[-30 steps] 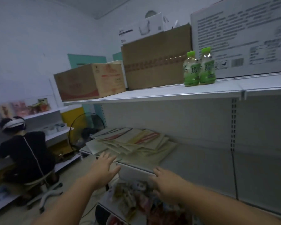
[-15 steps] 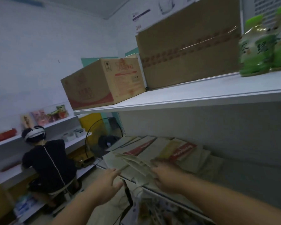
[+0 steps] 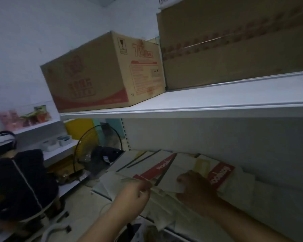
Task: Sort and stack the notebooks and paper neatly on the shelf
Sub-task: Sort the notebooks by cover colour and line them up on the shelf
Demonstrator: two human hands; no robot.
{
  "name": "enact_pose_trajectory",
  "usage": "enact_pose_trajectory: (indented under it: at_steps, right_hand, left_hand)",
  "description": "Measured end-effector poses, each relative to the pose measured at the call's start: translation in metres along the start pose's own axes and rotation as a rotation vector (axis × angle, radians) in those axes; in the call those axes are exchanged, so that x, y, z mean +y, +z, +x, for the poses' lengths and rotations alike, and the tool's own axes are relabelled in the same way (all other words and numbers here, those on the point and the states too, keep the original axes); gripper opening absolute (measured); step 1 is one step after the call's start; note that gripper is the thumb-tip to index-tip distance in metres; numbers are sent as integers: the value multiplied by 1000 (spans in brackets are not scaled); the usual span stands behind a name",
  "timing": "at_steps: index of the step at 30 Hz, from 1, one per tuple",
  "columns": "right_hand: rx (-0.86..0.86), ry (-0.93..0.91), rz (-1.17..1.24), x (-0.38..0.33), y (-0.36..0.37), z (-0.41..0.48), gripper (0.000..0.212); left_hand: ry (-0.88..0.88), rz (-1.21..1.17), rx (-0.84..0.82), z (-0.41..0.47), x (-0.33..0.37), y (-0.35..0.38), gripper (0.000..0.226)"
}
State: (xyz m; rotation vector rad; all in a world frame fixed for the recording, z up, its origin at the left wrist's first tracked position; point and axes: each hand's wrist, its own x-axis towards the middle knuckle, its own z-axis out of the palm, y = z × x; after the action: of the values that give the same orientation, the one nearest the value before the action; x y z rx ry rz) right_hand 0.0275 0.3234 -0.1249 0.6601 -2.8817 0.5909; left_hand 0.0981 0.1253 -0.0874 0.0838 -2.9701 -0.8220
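notebooks (image 3: 220, 173): fanned askew with loose paper (image 3: 108, 186) on the middle shelf (image 3: 278, 206), nothing squared yet.
left hand (image 3: 131, 196): grip clamped, fingers curled on a thin paper edge at the pile's front.
right hand (image 3: 198, 189): lies on the pile; too dark to tell if its grip is apart or together.
step: likely gathering; pin the pile with the right, draw out one kind at a time, tap edges flush.
risk: front sheets seem to overhang and could slide off.

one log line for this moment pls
phase: sorting | left hand pinches notebook edge | right hand rests on notebook pile | pile: scattered, unstacked
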Motion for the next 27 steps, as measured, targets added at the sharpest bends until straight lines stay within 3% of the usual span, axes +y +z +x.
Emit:
enact_pose_trajectory:
  at_steps: [3, 5, 10, 12, 14, 18, 22, 25, 27]
  right_hand:
    - [31, 43, 95, 2, 6, 1, 50]
    - [68, 78, 184, 2, 10, -2, 44]
    - [40, 241, 464, -7, 2, -5, 33]
    - [26, 298, 434, -12, -3, -4, 40]
    - [-14, 305, 247, -20, -8, -5, 44]
    - [121, 215, -43, -44, -5, -20, 36]
    - [287, 10, -82, -54, 16, -35, 31]
    - [282, -199, -153, -62, 17, -40, 26]
    - [285, -245, -179, -70, 13, -42, 25]
  left_hand:
    - [76, -251, 75, 21, -9, 12, 20]
    - [27, -453, 88, 31, -18, 20, 19]
    - [-106, -996, -45, 43, -21, 36, 12]
    - [-168, -1207, -114, 42, -22, 34, 12]
    - [-222, -1350, -220, 41, -25, 28, 10]
    - [-246, -1319, -442, 39, -34, 16, 16]
    - [-292, -1235, -680, 43, -43, 7, 27]
    - [-310, -1237, -672, 45, -47, 8, 24]
    - [-298, -1235, -603, 43, -46, 8, 27]
